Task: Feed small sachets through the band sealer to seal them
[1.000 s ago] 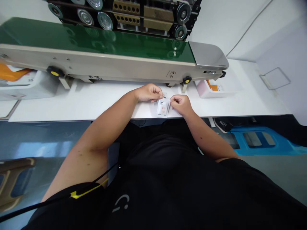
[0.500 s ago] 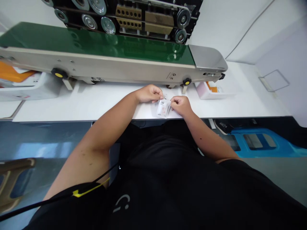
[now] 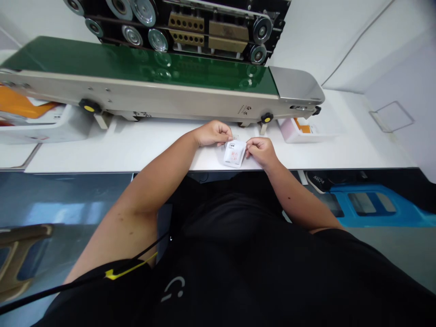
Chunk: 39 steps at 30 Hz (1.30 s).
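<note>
A small white packet [image 3: 234, 153] with dark print and a reddish mark hangs between my hands, just above the table's front edge. My left hand [image 3: 215, 133] pinches its upper left corner between thumb and fingers. At the upper right corner, my right hand [image 3: 260, 151] grips the packet with thumb and forefinger, the other fingers curled in. A small pale, see-through bit shows behind the packet's top edge; I cannot make out what it is.
Beyond my hands a green conveyor belt [image 3: 136, 68] runs under a machine with metal rollers [image 3: 157, 40]. White bins stand at left [image 3: 73, 122] and right [image 3: 289, 131] on the white table [image 3: 163, 147]. A blue plastic stool [image 3: 405, 211] lies below right.
My right hand has shifted slightly to the right, and the packet's top looks wider and flatter. My left hand keeps its pinch. The whole view has shifted a little.
</note>
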Motion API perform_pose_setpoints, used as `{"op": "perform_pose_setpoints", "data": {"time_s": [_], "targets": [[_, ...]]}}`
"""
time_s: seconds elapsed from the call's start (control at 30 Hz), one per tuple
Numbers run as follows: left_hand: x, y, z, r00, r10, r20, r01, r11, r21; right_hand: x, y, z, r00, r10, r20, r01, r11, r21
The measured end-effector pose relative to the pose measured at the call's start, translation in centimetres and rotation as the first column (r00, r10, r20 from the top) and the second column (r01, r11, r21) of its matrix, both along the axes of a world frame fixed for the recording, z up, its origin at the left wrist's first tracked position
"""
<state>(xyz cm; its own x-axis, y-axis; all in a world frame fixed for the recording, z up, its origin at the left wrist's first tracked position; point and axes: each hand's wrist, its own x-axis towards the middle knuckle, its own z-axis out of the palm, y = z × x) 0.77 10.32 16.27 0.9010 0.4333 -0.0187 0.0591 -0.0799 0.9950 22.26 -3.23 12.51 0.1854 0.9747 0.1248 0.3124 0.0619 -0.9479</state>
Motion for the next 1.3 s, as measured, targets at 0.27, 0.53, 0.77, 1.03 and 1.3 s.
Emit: {"op": "perform_pose_setpoints", "data": {"time_s": [0.27, 0.53, 0.77, 1.03, 1.3], "targets": [[0.0, -0.1, -0.1, 0.999, 0.026, 0.022, -0.026, 1.0, 0.006, -1.0, -0.8, 1.0, 0.961, -0.107, 0.256, 0.079, 0.99, 0.119], [0.2, -0.2, -0.1, 0.999, 0.037, 0.028, -0.037, 0.999, 0.007, -1.7, -1.3, 1.3, 0.879, -0.198, 0.433, 0.125, 0.974, 0.19], [0.3, -0.3, -0.2, 0.996, 0.057, 0.075, -0.06, 0.998, 0.027, -1.2, -0.9, 0.5, 0.957, -0.157, 0.242, 0.135, 0.985, 0.105], [0.5, 0.0, -1.0, 0.965, 0.162, 0.205, -0.166, 0.986, 0.003, -1.6, -0.6, 0.1, 0.967, 0.052, -0.25, -0.045, 0.998, 0.034], [0.5, -0.4, -0.5, 0.998, -0.013, 0.063, 0.01, 0.998, 0.057, -0.6, 0.0, 1.8, 0.94, 0.111, -0.322, -0.202, 0.943, -0.265]]}}
